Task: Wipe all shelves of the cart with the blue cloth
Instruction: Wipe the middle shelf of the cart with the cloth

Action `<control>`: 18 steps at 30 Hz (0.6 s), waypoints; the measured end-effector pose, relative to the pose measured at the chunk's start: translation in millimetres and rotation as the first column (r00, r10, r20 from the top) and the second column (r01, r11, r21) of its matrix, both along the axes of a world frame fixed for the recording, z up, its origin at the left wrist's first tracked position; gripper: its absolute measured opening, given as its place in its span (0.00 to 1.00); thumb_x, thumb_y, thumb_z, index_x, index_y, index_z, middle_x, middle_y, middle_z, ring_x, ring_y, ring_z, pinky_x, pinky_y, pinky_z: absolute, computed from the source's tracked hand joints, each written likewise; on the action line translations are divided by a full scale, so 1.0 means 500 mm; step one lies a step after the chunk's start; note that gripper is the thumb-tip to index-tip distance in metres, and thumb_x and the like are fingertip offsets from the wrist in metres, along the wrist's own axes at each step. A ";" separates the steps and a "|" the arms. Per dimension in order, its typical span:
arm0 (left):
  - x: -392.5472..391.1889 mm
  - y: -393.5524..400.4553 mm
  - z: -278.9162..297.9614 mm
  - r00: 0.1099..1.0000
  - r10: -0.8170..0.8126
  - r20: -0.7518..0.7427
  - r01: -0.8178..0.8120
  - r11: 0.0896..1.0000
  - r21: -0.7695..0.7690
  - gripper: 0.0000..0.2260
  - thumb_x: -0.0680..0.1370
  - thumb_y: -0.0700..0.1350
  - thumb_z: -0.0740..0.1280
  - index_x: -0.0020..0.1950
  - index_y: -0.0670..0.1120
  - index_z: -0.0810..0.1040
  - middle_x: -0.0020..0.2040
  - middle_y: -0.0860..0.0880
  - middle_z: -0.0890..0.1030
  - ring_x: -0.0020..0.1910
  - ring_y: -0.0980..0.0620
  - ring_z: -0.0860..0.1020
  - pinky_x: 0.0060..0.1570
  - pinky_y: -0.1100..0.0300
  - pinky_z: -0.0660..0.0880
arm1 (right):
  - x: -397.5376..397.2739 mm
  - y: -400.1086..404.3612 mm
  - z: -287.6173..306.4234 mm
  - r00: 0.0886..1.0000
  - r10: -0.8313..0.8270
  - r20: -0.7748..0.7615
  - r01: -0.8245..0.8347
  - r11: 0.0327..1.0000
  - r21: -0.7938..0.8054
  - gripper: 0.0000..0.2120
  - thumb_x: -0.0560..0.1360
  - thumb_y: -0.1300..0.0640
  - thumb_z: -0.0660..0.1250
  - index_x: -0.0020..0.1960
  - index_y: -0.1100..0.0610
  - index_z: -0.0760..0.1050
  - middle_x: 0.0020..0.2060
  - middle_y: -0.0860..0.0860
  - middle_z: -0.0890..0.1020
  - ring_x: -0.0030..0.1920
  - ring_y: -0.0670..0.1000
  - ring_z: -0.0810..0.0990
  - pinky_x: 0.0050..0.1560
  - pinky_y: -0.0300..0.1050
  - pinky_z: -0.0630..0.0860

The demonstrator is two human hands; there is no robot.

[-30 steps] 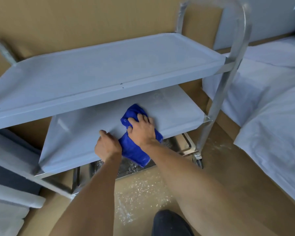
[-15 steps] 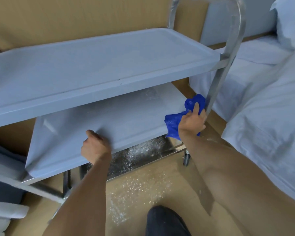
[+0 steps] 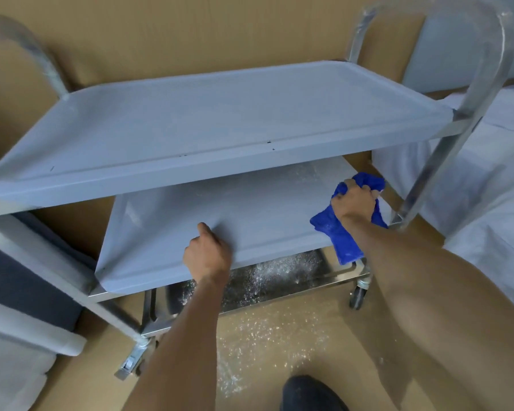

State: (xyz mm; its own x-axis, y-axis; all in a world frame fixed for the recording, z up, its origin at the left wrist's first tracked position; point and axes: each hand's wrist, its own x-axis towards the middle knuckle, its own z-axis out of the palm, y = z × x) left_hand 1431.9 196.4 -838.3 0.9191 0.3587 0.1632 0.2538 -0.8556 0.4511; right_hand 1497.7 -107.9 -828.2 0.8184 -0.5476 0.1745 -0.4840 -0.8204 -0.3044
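The top shelf (image 3: 220, 114) is seen coated in a pale blue-grey film, matt and smooth, flecked with a few dark specks near its front lip. The middle shelf (image 3: 220, 212) is covered the same way, its film wrinkled at the left corner and dusted with white powder towards the right. The bottom shelf (image 3: 264, 280) is shown as bare, glossy metal, speckled with white grains. The frame tubes (image 3: 428, 173) are bright polished steel. The blue cloth (image 3: 343, 241) is soft, fuzzy fabric. The floor (image 3: 264, 351) is covered in matt brown cardboard, scattered with white grains.
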 end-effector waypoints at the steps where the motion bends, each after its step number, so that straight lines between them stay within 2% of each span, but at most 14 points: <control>1: 0.004 0.000 -0.003 1.000 0.003 0.009 -0.003 1.000 0.006 0.03 0.76 0.38 0.57 0.49 0.42 0.68 0.38 0.38 0.80 0.33 0.40 0.72 0.33 0.54 0.66 | 0.028 0.033 0.000 0.998 0.060 0.001 -0.060 0.998 -0.003 0.18 0.76 0.54 0.61 0.64 0.57 0.72 0.53 0.63 0.79 0.56 0.63 0.73 0.61 0.54 0.65; 4: 0.016 -0.003 -0.015 0.998 0.044 0.046 -0.044 0.999 0.011 0.04 0.76 0.38 0.58 0.50 0.42 0.68 0.38 0.38 0.80 0.32 0.41 0.69 0.32 0.55 0.65 | 0.109 0.201 0.000 0.967 0.253 0.012 -0.254 0.965 0.061 0.19 0.74 0.54 0.62 0.64 0.54 0.72 0.55 0.62 0.78 0.57 0.62 0.74 0.61 0.52 0.65; 7: 0.030 -0.015 -0.023 0.996 0.072 0.055 -0.072 0.997 0.005 0.04 0.75 0.38 0.58 0.49 0.42 0.67 0.37 0.38 0.80 0.32 0.41 0.68 0.32 0.55 0.63 | 0.150 0.390 -0.008 0.861 0.503 0.076 -0.509 0.847 0.153 0.23 0.72 0.55 0.66 0.67 0.53 0.70 0.59 0.61 0.76 0.58 0.63 0.73 0.62 0.51 0.66; 9: 0.040 -0.019 -0.025 0.993 0.112 0.043 -0.112 0.994 -0.005 0.03 0.75 0.40 0.59 0.47 0.43 0.65 0.36 0.39 0.79 0.31 0.41 0.68 0.32 0.54 0.63 | 0.148 0.465 -0.013 0.790 0.603 0.111 -0.613 0.769 0.181 0.26 0.70 0.56 0.68 0.67 0.54 0.68 0.59 0.59 0.76 0.58 0.63 0.74 0.60 0.52 0.70; 12: 0.045 -0.022 -0.027 0.989 0.142 0.046 -0.142 0.990 -0.005 0.04 0.74 0.40 0.59 0.46 0.43 0.64 0.37 0.39 0.79 0.32 0.40 0.69 0.32 0.54 0.65 | 0.125 0.464 -0.025 0.771 0.626 0.113 -0.636 0.759 0.137 0.24 0.73 0.57 0.65 0.68 0.52 0.68 0.59 0.58 0.75 0.58 0.61 0.74 0.56 0.53 0.73; 16: 0.035 -0.027 -0.013 0.992 0.121 0.032 -0.121 0.993 0.002 0.05 0.75 0.39 0.58 0.51 0.42 0.69 0.43 0.37 0.81 0.39 0.36 0.76 0.36 0.52 0.66 | 0.058 0.400 -0.049 0.854 0.505 0.125 -0.506 0.862 -0.030 0.24 0.75 0.49 0.62 0.71 0.47 0.67 0.62 0.58 0.74 0.60 0.61 0.74 0.58 0.55 0.67; 18: 0.027 -0.026 -0.003 0.993 0.119 0.010 -0.119 0.993 -0.004 0.06 0.75 0.38 0.57 0.51 0.42 0.69 0.44 0.37 0.81 0.39 0.37 0.75 0.36 0.52 0.66 | 0.022 0.369 -0.056 0.887 0.446 0.116 -0.441 0.895 -0.072 0.26 0.75 0.49 0.61 0.73 0.48 0.65 0.64 0.59 0.73 0.61 0.61 0.73 0.61 0.56 0.64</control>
State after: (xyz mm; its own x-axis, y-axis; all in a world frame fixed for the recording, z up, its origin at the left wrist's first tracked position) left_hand 1445.3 183.6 -840.0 0.8680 0.4663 0.1707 0.3496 -0.8180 0.4568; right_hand 1508.5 76.6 -856.4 0.9436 -0.1226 0.3074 -0.0265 -0.9539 -0.2991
